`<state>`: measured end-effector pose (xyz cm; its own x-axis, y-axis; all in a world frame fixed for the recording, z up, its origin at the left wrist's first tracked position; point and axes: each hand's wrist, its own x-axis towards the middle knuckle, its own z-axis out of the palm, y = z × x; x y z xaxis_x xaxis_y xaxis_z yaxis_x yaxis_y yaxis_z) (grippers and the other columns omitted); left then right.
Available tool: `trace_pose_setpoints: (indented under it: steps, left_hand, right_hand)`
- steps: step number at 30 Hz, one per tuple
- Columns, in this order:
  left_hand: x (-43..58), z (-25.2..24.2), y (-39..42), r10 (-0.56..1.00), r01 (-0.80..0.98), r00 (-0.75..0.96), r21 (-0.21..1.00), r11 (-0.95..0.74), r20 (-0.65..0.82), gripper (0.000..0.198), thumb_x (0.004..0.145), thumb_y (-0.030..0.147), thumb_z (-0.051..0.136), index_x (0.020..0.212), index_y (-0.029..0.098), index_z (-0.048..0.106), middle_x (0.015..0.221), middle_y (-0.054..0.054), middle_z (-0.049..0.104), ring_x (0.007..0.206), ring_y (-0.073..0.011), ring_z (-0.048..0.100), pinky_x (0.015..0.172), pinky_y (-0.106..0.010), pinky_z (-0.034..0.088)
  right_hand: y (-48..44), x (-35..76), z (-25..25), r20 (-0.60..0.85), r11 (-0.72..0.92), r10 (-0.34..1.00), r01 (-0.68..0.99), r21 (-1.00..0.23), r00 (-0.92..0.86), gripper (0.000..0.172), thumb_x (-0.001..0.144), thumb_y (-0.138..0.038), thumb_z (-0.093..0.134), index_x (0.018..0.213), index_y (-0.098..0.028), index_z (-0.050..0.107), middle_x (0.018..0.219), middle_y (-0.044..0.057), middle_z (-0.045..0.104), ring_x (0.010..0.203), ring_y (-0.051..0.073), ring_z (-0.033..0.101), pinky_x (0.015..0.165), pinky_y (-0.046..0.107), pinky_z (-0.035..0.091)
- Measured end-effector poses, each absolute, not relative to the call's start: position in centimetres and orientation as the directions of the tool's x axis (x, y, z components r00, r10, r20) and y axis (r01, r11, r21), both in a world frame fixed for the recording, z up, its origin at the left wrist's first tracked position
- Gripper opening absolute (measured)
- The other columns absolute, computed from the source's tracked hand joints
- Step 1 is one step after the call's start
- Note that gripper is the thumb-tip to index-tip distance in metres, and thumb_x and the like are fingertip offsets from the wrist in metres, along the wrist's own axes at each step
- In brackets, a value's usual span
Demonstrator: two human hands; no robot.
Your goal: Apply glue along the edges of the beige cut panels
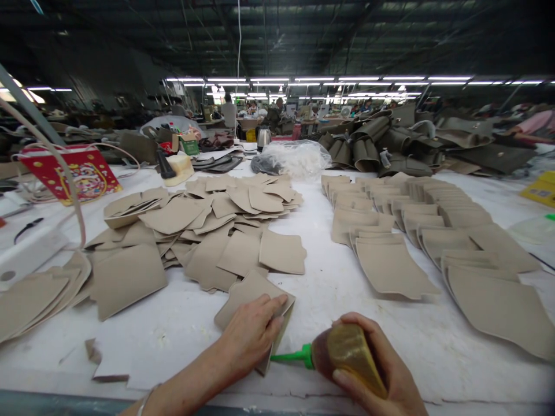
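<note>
My left hand rests on a beige leather-like piece near the table's front edge. Its fingers hold the piece along the right side, where another layer shows beneath. In my right hand is a squeeze bottle, tipped on its side, with amber-brown liquid inside. The bottle's green nozzle points left and its tip is at the edge of the held piece, just below my left fingers. Whether liquid comes out cannot be made out.
Loose beige pieces lie heaped at the left and centre. Overlapping rows of similar pieces spread over the right side. Farther back are a clear plastic bag, dark bag parts and a red printed bag. A pale cable hangs at the left.
</note>
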<state>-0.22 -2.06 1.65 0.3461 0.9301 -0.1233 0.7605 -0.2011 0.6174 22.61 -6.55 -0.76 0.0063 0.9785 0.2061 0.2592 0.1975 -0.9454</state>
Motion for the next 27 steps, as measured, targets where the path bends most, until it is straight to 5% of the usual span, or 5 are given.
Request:
trace_pose_setpoints:
  steps: [9,14,21,27]
  left_hand:
    - [-0.2,1.6,-1.8,0.927,0.742,0.357,0.638,-0.205,-0.117,0.042,0.087,0.023,0.039,0.125,0.030,0.055,0.096,-0.002,0.062,0.090,-0.0194,0.059,0.083,-0.030,0.044]
    - [-0.2,1.4,-1.5,0.928,0.712,0.360,0.670,-0.208,-0.095,0.042,0.086,0.022,0.039,0.124,0.030,0.057,0.104,-0.002,0.064,0.093,-0.0179,0.059,0.088,-0.027,0.043]
    - [-0.2,1.5,-1.2,0.922,0.715,0.371,0.668,-0.207,-0.110,0.044,0.085,0.020,0.040,0.124,0.029,0.056,0.111,-0.002,0.064,0.100,-0.0182,0.059,0.092,-0.027,0.043]
    - [-0.2,1.4,-1.4,0.931,0.704,0.349,0.686,-0.184,-0.108,0.045,0.085,0.021,0.040,0.127,0.026,0.055,0.112,-0.001,0.064,0.103,-0.0179,0.058,0.094,-0.027,0.041]
  right_hand:
    - [-3.3,24.5,-0.3,0.343,0.275,0.934,0.412,-0.869,0.099,0.048,0.077,-0.043,0.069,0.116,-0.027,0.047,0.113,0.001,0.054,0.100,0.021,0.054,0.087,0.025,0.042]
    - [-3.9,24.2,-1.2,0.267,0.247,0.963,0.290,-0.925,0.030,0.051,0.075,-0.048,0.069,0.117,-0.028,0.047,0.105,0.000,0.057,0.094,0.021,0.058,0.081,0.026,0.043]
    - [-3.0,24.7,-0.6,0.248,0.191,0.962,0.367,-0.911,0.115,0.053,0.075,-0.045,0.071,0.117,-0.026,0.046,0.112,0.002,0.053,0.098,0.021,0.055,0.085,0.026,0.041]
    - [-5.3,22.8,0.0,0.022,0.021,1.000,0.088,-0.996,0.009,0.055,0.066,-0.048,0.073,0.111,-0.023,0.053,0.091,0.000,0.063,0.083,0.021,0.059,0.070,0.025,0.044]
